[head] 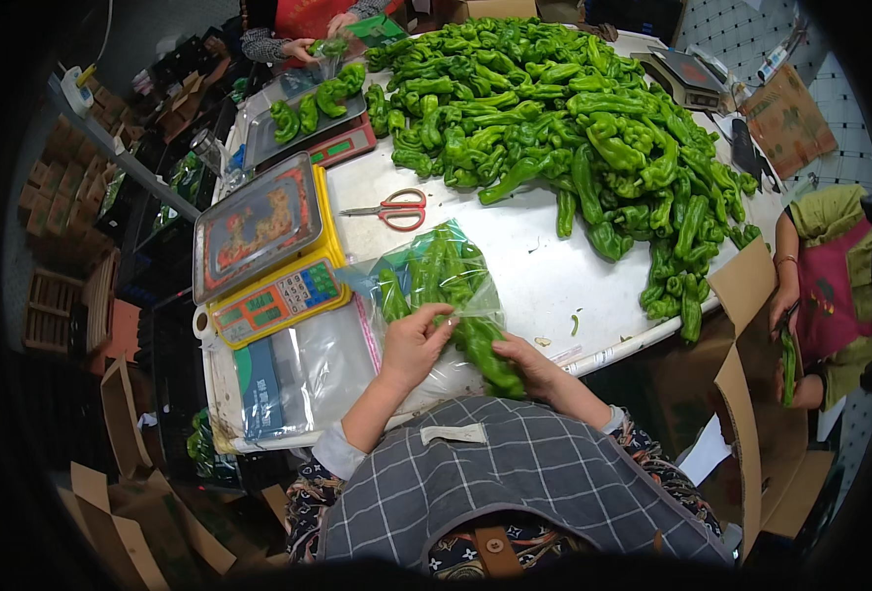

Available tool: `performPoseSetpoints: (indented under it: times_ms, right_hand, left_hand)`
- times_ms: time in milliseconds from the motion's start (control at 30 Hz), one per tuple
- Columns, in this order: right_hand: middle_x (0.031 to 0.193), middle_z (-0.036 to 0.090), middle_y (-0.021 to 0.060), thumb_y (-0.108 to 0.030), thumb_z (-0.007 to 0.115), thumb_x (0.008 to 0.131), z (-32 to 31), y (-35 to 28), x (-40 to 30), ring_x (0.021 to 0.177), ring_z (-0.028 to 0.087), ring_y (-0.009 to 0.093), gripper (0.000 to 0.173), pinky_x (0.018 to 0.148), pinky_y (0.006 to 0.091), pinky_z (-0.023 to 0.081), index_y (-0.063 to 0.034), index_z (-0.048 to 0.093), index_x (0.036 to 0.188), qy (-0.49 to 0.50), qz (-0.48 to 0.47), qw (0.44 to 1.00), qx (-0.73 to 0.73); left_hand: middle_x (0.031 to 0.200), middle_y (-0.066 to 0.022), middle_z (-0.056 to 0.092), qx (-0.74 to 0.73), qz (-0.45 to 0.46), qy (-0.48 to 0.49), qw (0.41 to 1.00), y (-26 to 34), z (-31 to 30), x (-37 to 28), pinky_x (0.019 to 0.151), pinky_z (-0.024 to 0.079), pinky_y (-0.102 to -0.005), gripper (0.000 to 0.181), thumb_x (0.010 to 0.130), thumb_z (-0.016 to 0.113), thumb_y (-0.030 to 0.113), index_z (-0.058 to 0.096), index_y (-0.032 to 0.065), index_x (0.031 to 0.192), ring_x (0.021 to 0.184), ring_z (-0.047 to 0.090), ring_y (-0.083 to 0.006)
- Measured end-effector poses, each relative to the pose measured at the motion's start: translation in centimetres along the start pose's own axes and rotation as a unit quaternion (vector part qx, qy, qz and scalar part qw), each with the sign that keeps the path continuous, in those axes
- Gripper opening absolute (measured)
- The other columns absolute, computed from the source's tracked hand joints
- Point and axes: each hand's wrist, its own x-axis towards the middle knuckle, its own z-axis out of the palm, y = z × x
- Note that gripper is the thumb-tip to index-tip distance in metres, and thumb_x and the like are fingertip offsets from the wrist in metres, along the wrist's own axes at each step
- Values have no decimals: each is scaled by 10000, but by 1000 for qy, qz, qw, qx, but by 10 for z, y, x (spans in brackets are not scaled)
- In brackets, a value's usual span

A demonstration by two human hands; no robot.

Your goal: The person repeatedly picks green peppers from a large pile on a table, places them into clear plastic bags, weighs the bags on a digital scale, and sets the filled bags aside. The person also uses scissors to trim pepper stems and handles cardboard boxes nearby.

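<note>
A clear plastic bag (pixel 399 270) with several long green peppers inside lies on the table just in front of me. My left hand (pixel 415 343) pinches the near edge of the bag's mouth between thumb and fingers. At the mouth, my right hand (pixel 535 363) grips green peppers (pixel 486 353) that sit partly in the bag, their near ends jutting toward me. How many peppers it holds is hard to tell. Beside my left forearm lies a stack of flat, unfilled plastic bags (pixel 310 377). Red-handled scissors (pixel 402 210) rest beyond the filled bag, blades pointing left.
A large heap of green peppers (pixel 524 96) covers the table's far side. At left stand a yellow scale (pixel 258 214) and a red scale (pixel 343 148) bearing peppers; another scale (pixel 683 74) is far right. Co-workers (pixel 838 288) (pixel 317 26) handle peppers. An open cardboard box (pixel 746 428) adjoins the right edge.
</note>
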Motion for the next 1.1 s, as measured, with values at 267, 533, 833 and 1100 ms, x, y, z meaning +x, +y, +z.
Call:
performPoseSetpoints:
  times_ms: [267, 533, 833, 1100]
  right_hand:
    - [1063, 527, 83, -220, 564, 828, 2, 14, 62, 936, 516, 139, 513, 788, 264, 435, -39, 356, 1261, 139, -223, 962, -68]
    - [1144, 493, 149, -269, 585, 823, 11, -4, 74, 1002, 489, 190, 586, 855, 294, 394, 15, 340, 1274, 156, -281, 935, -151]
    - [1193, 454, 208, -203, 597, 761, 0, -1, 57, 1084, 438, 349, 582, 917, 410, 339, 18, 364, 1247, 272, -436, 565, -645]
    - [1216, 459, 130, -256, 533, 838, 2, 3, 24, 989, 512, 169, 553, 740, 255, 453, -67, 316, 1310, -12, -162, 986, -38]
  left_hand:
    - [733, -118, 622, 99, 149, -10, 984, 5, 10, -2, 519, 460, -294, 127, 765, 623, 90, 631, 42, 882, 602, 605, -236]
    - [700, -113, 610, 127, 188, -22, 974, 6, 12, -6, 518, 459, -303, 128, 747, 636, 70, 637, 41, 872, 587, 597, -241]
    - [682, -92, 577, 166, 176, -45, 969, 7, 15, -16, 496, 440, -313, 203, 738, 615, 55, 624, 83, 939, 584, 575, -234]
    - [673, -81, 558, 132, 199, -82, 968, -10, 16, -27, 523, 443, -334, 239, 745, 623, 95, 607, 99, 983, 588, 560, -246]
